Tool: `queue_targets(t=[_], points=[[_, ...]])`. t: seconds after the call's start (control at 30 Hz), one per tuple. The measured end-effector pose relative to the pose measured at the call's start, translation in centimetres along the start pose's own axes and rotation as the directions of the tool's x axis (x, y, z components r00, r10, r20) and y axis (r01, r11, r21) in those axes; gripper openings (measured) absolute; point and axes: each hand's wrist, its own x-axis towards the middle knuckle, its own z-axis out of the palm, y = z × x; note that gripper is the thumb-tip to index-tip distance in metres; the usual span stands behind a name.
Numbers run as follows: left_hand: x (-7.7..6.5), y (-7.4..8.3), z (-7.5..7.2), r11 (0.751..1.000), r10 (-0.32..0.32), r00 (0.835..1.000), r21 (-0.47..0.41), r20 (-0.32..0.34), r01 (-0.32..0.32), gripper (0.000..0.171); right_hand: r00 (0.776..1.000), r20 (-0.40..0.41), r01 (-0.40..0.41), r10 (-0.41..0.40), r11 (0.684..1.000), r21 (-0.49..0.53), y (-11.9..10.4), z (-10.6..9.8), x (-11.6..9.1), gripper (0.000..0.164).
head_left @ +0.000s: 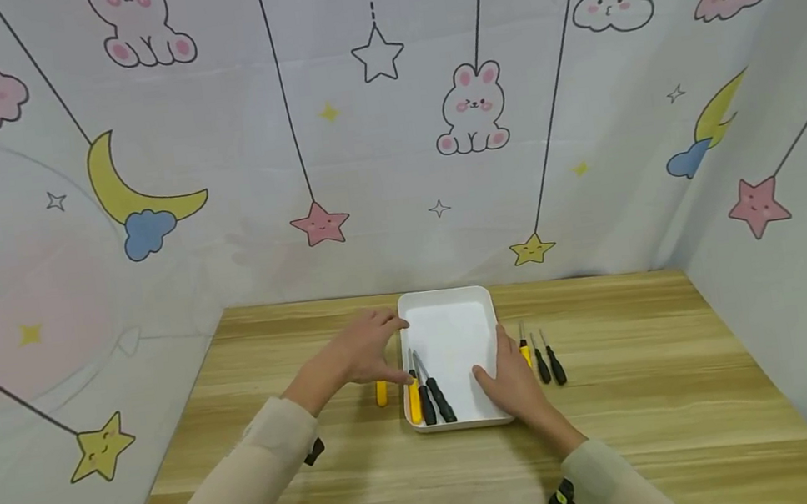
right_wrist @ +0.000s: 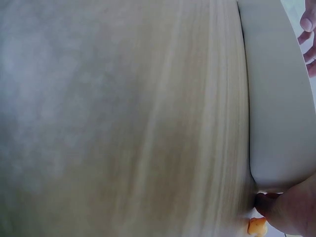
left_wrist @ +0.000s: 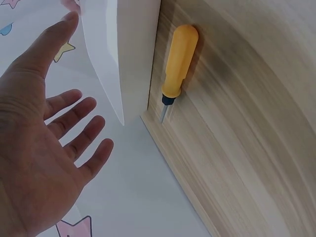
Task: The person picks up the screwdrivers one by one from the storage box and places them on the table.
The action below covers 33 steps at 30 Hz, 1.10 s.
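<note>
A white rectangular tray (head_left: 450,322) lies on the wooden table, with a yellow-handled screwdriver (head_left: 415,402) and two black-handled ones (head_left: 433,400) at its near left. My left hand (head_left: 366,349) hovers by the tray's left rim, fingers spread and holding nothing; the left wrist view shows its palm beside the tray wall (left_wrist: 138,54). On the table left of the tray lies another yellow-handled screwdriver (left_wrist: 178,61), partly covered by that hand in the head view. My right hand (head_left: 515,377) grips the tray's right side, thumb over the inside, fingers along the outer wall.
Right of the tray, a yellow-handled screwdriver (head_left: 524,346) and two black-handled ones (head_left: 549,364) lie side by side. A patterned white curtain (head_left: 392,161) rises behind the wooden table (head_left: 655,389) and along its sides. Small black devices (head_left: 561,502) show at both sleeves.
</note>
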Motion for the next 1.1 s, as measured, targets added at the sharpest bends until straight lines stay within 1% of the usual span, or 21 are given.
queue_targets(t=[0.07,0.17,0.23,0.4,0.57,0.7,0.8,0.9,1.1], points=[[0.1,0.3,0.1,1.000,0.000,1.000,-0.010,0.005,0.000,0.095,1.000,0.000,-0.001,0.001,1.000,-0.003,0.0,0.0,0.0,0.091],[0.3,0.6,0.4,1.000,0.000,1.000,-0.003,0.016,0.000,0.093,1.000,-0.002,-0.002,0.002,1.000,-0.008,0.0,0.0,0.1,0.091],[0.4,0.8,0.5,1.000,0.001,1.000,0.014,0.027,-0.002,0.094,1.000,-0.003,-0.001,0.001,1.000,-0.014,0.1,0.0,0.1,0.091],[0.3,1.3,1.1,0.998,0.027,0.999,0.061,0.044,-0.030,0.096,1.000,-0.002,0.001,-0.001,1.000,-0.019,0.1,0.1,0.1,0.090],[0.3,1.8,1.9,0.996,0.046,0.998,0.070,0.040,-0.048,0.096,1.000,-0.001,0.004,-0.004,1.000,-0.024,0.2,0.2,0.2,0.091],[0.5,2.2,2.3,0.996,0.038,0.999,0.077,0.024,-0.040,0.094,1.000,0.006,0.000,0.000,1.000,-0.022,0.2,0.1,0.2,0.092],[0.7,2.6,2.6,0.994,0.028,0.999,0.103,0.024,-0.031,0.093,1.000,0.009,-0.003,0.003,1.000,-0.024,0.2,0.1,0.2,0.093],[0.7,3.1,3.0,0.989,0.030,0.999,0.147,0.039,-0.036,0.094,1.000,-0.001,0.007,-0.007,1.000,-0.022,0.3,0.1,0.2,0.092],[0.8,4.1,4.1,0.977,0.024,0.998,0.211,0.057,-0.036,0.095,1.000,0.006,0.010,-0.010,1.000,-0.027,0.3,0.2,0.3,0.093]])
